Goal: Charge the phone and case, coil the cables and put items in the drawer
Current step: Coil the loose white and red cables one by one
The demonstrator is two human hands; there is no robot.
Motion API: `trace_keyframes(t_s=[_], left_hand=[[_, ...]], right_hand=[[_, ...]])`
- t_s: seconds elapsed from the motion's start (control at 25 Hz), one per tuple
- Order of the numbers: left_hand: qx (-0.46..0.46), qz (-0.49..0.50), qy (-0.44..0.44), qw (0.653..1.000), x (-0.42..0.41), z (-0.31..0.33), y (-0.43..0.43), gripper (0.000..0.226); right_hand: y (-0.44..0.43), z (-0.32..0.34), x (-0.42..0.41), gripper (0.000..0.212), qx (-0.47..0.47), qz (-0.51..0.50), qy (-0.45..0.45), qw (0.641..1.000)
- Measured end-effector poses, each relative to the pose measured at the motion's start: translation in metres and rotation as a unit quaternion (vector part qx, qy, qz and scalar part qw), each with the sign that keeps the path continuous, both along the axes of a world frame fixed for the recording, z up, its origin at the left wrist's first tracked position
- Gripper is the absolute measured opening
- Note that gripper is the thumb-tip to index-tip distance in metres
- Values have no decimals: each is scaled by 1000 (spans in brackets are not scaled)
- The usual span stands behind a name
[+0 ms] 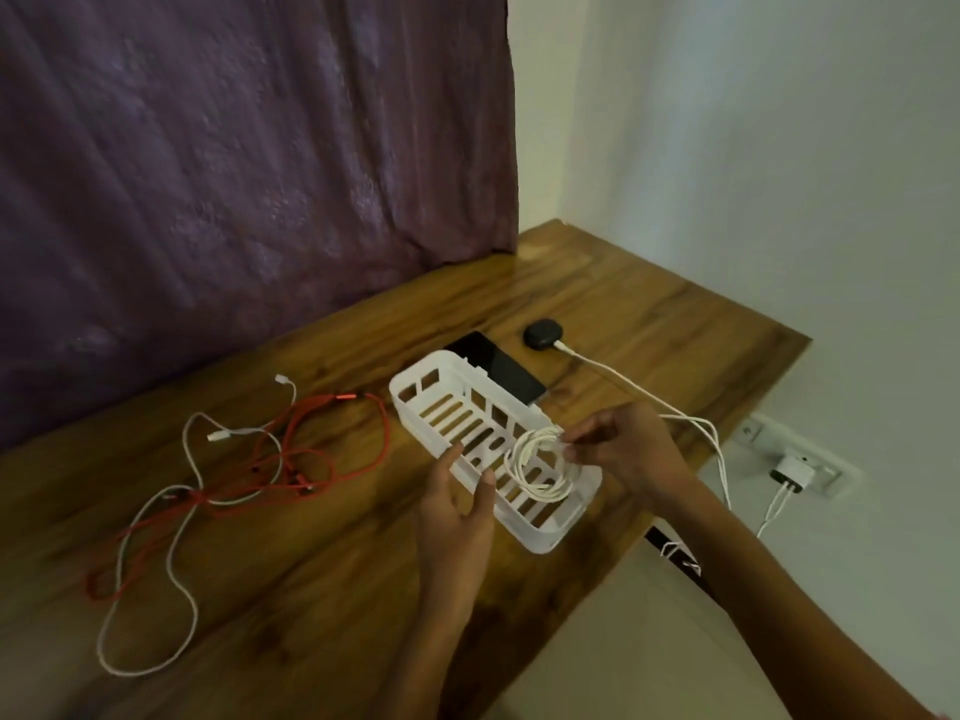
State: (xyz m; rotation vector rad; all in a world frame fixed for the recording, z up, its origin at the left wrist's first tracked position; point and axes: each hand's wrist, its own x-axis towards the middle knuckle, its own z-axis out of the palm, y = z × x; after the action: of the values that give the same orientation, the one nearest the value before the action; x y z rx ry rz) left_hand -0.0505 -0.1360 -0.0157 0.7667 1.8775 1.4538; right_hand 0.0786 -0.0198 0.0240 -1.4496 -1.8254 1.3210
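Note:
A white slotted basket lies on the wooden table. My right hand pinches a coiled white cable over the basket's near end. My left hand hovers open beside the basket's front wall, fingers relaxed. Behind the basket lies a black phone, partly hidden by it. A round black case sits further back with a white cable plugged into it. To the left, a red cable and a white cable lie tangled and uncoiled.
A white charger sits in a wall socket at the right, below the table edge, with white cables running to it. A purple curtain hangs behind the table. The table's right edge drops off to the floor.

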Motion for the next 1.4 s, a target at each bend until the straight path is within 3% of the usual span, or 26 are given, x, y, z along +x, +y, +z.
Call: trace_keyframes(t_s=[0.16,0.28,0.4,0.6,0.8,1.0,1.16,1.4], left_hand=[[1,29,108,994,9,-32,19,44],[-25,33,174,984,11,-49,21,39],[-53,42,207,976,13,-59,19,52],[-56,57,206,975,19,-64,18,49],[-53,65,186,979,22,-64,20,42],[-47,72,185,979,21,-61,19,36],[-59,61,204,975,16,-61,18,39],[-45,69,205,975,8,-35,9,33]], right_hand=[[21,-13,-11,18,49,124,-97,986],[27,-16,-18,16,83,227,-159,957],[28,-22,-21,18,102,281,-204,932],[27,-31,-22,22,139,331,-278,891],[18,-33,-26,37,197,385,-389,813],[17,-37,-30,29,168,379,-394,821],[20,-40,-29,35,162,394,-398,812],[15,-33,-35,31,303,373,-255,839]])
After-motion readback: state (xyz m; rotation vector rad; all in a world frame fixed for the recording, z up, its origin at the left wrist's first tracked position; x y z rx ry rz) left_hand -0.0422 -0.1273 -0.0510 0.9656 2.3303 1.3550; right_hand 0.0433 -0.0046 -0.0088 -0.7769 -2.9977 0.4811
